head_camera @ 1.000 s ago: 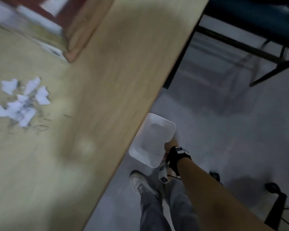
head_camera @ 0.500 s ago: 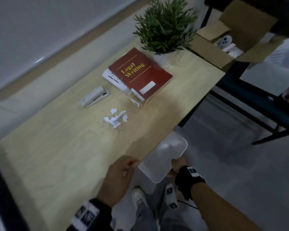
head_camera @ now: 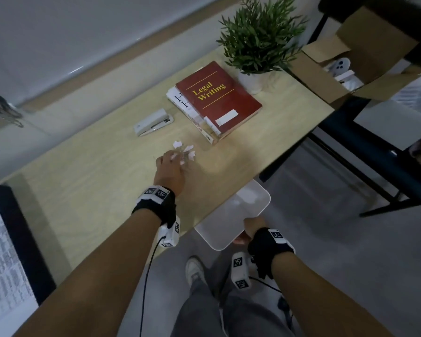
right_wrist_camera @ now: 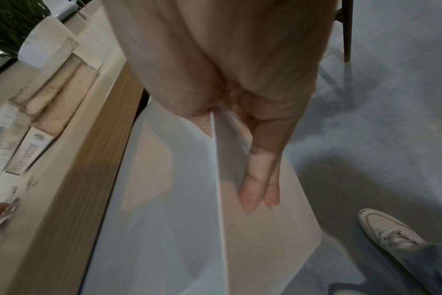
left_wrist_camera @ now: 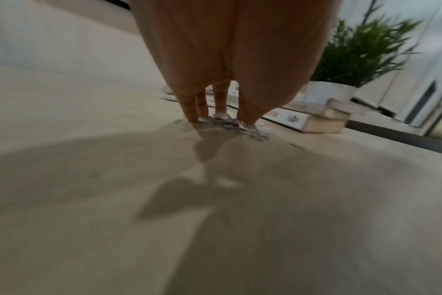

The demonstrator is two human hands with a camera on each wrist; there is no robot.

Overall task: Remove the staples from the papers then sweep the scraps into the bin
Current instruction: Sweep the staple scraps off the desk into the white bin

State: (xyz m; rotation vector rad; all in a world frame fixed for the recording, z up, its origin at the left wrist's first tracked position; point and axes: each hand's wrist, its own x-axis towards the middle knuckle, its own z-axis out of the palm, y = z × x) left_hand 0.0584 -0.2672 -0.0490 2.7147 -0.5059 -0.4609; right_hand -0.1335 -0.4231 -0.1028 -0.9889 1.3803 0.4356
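Note:
Small white paper scraps (head_camera: pixel 186 152) with loose staples lie on the wooden desk (head_camera: pixel 95 181) in front of the books. My left hand (head_camera: pixel 171 166) is down on the near side of the pile, its straight fingers (left_wrist_camera: pixel 193 111) touching the desk around the scraps (left_wrist_camera: pixel 230 122). My right hand (head_camera: pixel 249 228) grips the near wall of a white plastic bin (head_camera: pixel 231 215), thumb inside and fingers (right_wrist_camera: pixel 259 179) along the outside. The bin (right_wrist_camera: pixel 179 209) hangs just below the desk's front edge, tilted, with its open top toward the desk.
A grey stapler (head_camera: pixel 153 122) lies behind the scraps. A red book titled Legal Writing (head_camera: pixel 218 98) tops a stack, with a potted plant (head_camera: pixel 258 40) behind. An open cardboard box (head_camera: pixel 345 62) sits off the desk's right end. A printed sheet (head_camera: pixel 0 271) lies at far left. My shoe (head_camera: pixel 195 269) is below the bin.
The view swung up from the floor to the desk. My left hand came in and reached forward onto the scraps. My right hand kept hold of the bin at the desk edge.

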